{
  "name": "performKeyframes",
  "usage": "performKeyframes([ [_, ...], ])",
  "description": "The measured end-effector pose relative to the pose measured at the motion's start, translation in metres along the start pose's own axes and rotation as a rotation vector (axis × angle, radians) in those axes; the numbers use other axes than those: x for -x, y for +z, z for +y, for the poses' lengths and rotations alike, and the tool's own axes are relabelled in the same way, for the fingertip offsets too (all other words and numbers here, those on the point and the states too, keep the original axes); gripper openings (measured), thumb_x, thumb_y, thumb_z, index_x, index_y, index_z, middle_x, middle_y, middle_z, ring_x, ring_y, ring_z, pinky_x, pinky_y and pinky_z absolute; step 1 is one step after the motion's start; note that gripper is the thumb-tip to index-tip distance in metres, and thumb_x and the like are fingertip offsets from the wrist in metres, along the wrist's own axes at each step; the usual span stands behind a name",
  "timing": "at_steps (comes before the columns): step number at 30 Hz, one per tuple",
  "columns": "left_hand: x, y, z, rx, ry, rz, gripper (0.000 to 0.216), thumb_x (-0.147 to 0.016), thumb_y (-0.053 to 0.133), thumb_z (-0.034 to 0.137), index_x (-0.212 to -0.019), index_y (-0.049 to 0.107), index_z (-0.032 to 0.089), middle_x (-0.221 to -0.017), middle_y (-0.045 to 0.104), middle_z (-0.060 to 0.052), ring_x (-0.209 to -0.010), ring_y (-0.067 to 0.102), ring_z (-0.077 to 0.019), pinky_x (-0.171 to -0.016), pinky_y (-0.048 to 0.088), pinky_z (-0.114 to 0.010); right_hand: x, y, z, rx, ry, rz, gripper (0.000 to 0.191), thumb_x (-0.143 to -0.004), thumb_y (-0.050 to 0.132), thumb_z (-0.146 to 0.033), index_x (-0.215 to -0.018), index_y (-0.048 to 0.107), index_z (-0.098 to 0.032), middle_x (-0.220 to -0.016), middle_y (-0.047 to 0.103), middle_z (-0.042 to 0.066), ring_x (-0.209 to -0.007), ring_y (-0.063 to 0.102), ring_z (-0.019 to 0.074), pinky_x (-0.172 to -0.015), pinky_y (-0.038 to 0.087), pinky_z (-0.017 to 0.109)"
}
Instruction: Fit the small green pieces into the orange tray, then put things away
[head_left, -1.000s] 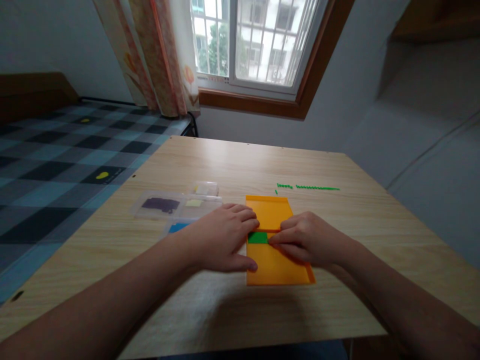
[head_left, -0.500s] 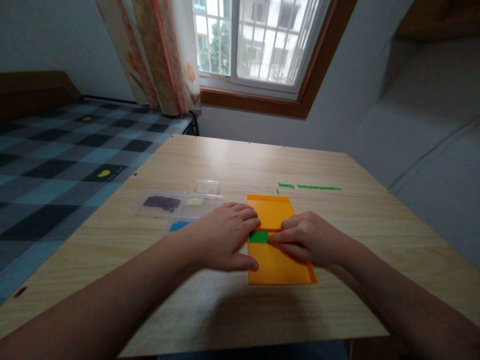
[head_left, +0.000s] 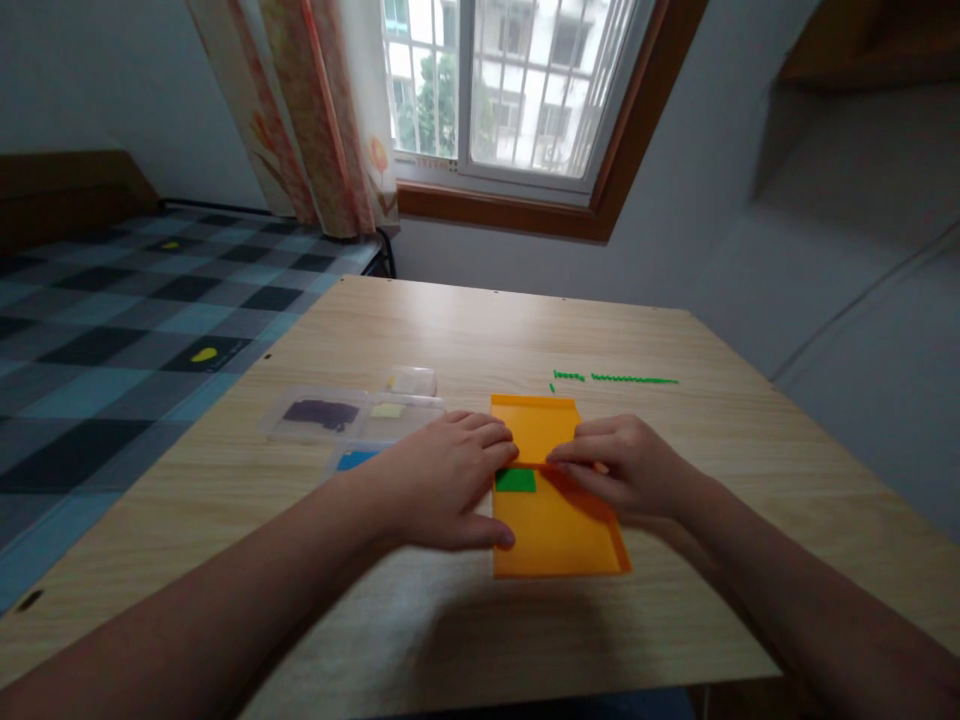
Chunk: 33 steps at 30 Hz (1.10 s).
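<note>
Two shallow orange trays joined along a ridge point(head_left: 536, 430) lie on the table. A small green block of pieces point(head_left: 515, 480) rests in the nearer tray's upper left corner, against the ridge. My left hand point(head_left: 457, 482) lies over the left edge, fingertips near the ridge and thumb spread apart on the nearer tray. Above the ridge, right of the green block, my right hand point(head_left: 626, 465) pinches thumb and fingertips together. Whatever may be between those fingertips is too small to make out.
Clear plastic boxes sit at the left, holding dark pieces point(head_left: 321, 413), pale yellow pieces point(head_left: 386, 411) and blue pieces point(head_left: 356, 459). Behind them stands a small clear container point(head_left: 412, 381). A row of tiny green pieces point(head_left: 634, 379) lies beyond the trays. A bed point(head_left: 150, 340) adjoins the table's left side.
My right hand has shifted from the green block's right edge up to the ridge, leaving the block uncovered. My left hand keeps its place on the trays.
</note>
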<state>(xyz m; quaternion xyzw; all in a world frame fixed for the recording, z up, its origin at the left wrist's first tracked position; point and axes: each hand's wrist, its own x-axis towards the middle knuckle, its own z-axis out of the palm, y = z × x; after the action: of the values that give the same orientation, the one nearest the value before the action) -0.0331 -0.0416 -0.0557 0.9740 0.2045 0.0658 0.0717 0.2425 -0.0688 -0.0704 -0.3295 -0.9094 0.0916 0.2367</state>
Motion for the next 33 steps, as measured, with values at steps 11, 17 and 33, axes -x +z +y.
performKeyframes([
  [11, -0.001, -0.002, 0.001, 0.004, -0.02, 0.02, 0.059, -0.084, 0.074, 0.06, -0.122, 0.067, 0.015, -0.126, 0.068, -0.016, -0.118, 0.063, -0.0357, -0.106, 0.048, -0.049, -0.003, 0.029, 0.082, 0.205, 0.4, 0.289, 0.041, -0.103, 0.044, -0.031, -0.128, 0.075, -0.021, -0.153, 0.052, 0.017, -0.149, 0.036, 0.0368, -0.12, 0.03, 0.062],
  [17, -0.002, -0.004, 0.002, 0.002, -0.037, 0.029, 0.054, -0.087, 0.072, 0.055, -0.122, 0.067, 0.015, -0.127, 0.067, -0.015, -0.12, 0.062, -0.0347, -0.108, 0.047, -0.049, -0.005, 0.036, 0.087, 0.206, 0.485, 0.16, 0.051, -0.109, 0.032, -0.043, -0.126, 0.077, -0.028, -0.169, 0.035, 0.009, -0.159, 0.017, 0.0385, -0.123, 0.016, 0.069],
  [33, -0.001, -0.004, 0.001, 0.034, -0.036, 0.042, 0.049, -0.089, 0.071, 0.054, -0.12, 0.067, 0.017, -0.123, 0.068, -0.013, -0.116, 0.063, -0.0328, -0.104, 0.05, -0.046, -0.001, 0.03, 0.094, 0.27, 0.606, 0.338, 0.02, -0.088, 0.068, -0.032, -0.093, 0.086, -0.024, -0.158, 0.05, 0.011, -0.155, 0.028, 0.0398, -0.123, 0.026, 0.063],
])
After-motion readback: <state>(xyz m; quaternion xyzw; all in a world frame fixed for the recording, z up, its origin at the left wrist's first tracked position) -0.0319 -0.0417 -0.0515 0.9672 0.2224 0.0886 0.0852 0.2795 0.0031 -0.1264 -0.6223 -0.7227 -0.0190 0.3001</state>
